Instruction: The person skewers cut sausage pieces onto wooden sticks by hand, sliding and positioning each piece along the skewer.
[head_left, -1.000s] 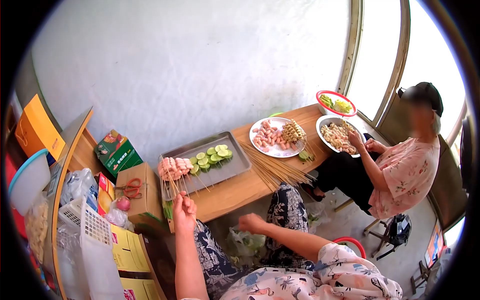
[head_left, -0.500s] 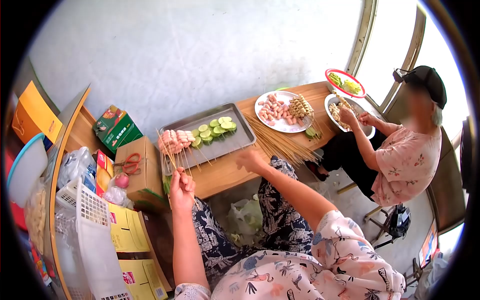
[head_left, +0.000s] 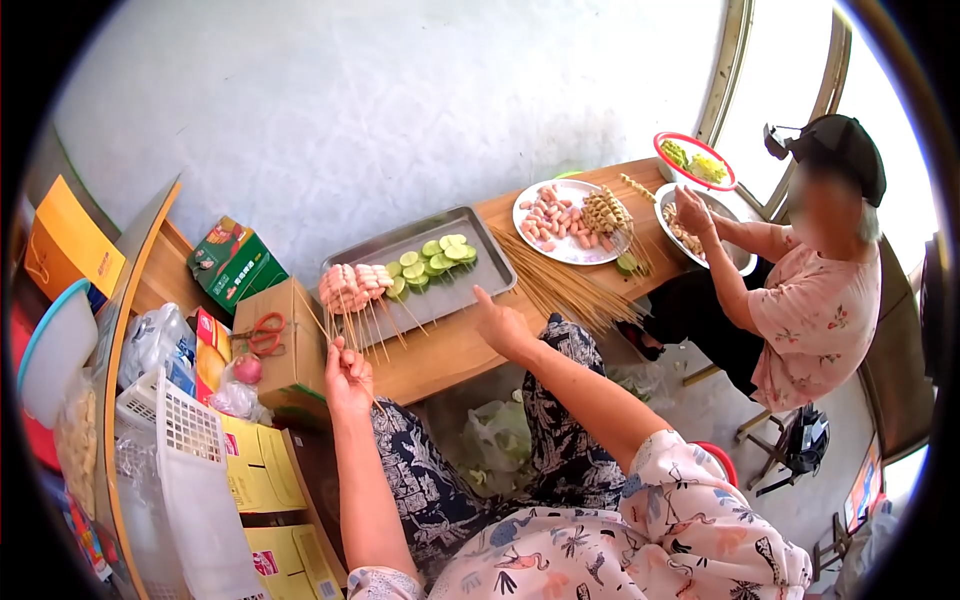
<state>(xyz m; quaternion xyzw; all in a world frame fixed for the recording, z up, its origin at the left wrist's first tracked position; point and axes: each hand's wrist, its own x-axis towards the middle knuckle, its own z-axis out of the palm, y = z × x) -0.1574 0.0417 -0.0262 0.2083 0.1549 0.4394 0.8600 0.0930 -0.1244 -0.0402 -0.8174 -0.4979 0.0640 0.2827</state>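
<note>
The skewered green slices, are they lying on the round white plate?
No, the skewered green slices lie in the rectangular metal tray, apart from the round white plate.

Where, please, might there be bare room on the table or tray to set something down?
Bare table lies before the tray, between the pink skewers and the right hand; bare tray lies between the green slices and its right rim. It is crowded at the stick bundle and the white plate.
</note>
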